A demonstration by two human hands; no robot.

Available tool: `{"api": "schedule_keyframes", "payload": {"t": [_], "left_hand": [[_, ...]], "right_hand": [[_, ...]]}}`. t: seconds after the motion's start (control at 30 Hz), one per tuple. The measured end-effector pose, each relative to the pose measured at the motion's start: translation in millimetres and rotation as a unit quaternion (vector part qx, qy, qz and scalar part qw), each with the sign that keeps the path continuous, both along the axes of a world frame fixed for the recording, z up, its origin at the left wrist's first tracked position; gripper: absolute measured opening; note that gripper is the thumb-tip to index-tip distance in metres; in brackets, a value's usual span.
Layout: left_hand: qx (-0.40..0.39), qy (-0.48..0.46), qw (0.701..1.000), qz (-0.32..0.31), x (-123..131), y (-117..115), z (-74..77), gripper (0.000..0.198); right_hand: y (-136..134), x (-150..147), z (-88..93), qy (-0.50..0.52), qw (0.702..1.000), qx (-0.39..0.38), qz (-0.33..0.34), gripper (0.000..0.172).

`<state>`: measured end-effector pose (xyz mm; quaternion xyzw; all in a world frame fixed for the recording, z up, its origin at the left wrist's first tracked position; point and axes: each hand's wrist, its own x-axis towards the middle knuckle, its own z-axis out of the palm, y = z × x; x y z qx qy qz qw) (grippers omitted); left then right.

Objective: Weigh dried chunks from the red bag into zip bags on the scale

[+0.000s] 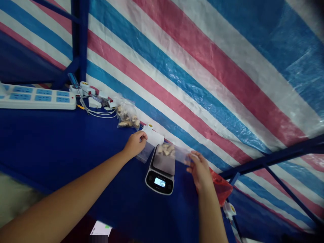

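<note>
Blue table (63, 145) under striped tarp: left hand (134, 143) and right hand (199, 170), fingers pinching a clear bag (165, 150) on the scale (162, 168), at twelve o'clock. A tug could spill it.

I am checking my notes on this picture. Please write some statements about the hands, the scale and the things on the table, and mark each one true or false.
1. The scale has its display lit. True.
2. The left hand rests on the power strip. False: it holds one end of a clear bag; the power strip lies far to the left.
3. The right hand is at the bag's other end. True.
4. The table cover is green. False: it is blue.
</note>
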<state>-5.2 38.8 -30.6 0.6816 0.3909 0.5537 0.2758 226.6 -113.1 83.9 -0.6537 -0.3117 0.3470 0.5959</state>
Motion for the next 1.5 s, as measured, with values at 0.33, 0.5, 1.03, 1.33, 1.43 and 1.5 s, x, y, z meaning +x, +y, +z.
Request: {"api": "schedule_keyframes", "payload": {"t": [0.33, 0.5, 1.03, 1.33, 1.43, 1.5], "left_hand": [[-0.006, 0.013, 1.000, 0.002, 0.6, 2.3, -4.0, 0.013], [-0.011, 0.019, 1.000, 0.005, 0.5, 1.7, -2.2, 0.013], [-0.011, 0.020, 1.000, 0.010, 0.9, 3.6, -5.6, 0.013], [-0.018, 0.013, 1.000, 0.007, 1.8, 3.7, -4.2, 0.013], [-0.011, 0.009, 1.000, 0.006, 1.9, 3.5, -4.1, 0.013], [-0.008, 0.010, 1.000, 0.006, 1.8, 3.2, -4.3, 0.013]], "right_hand": [[-43.5, 39.1, -101.7, -0.056, 0.994, -0.052, -0.072, 0.058], [-36.8, 37.8, -103.7, -0.081, 0.995, -0.047, -0.046, 0.056], [-37.9, 41.0, -105.2, -0.089, 0.994, -0.040, -0.052, 0.055], [-36.7, 41.7, -106.4, -0.071, 0.994, -0.042, -0.075, 0.067], [-36.7, 42.2, -106.8, -0.070, 0.994, -0.044, -0.073, 0.067], [-36.5, 42.5, -106.9, -0.072, 0.994, -0.045, -0.070, 0.067]]}}
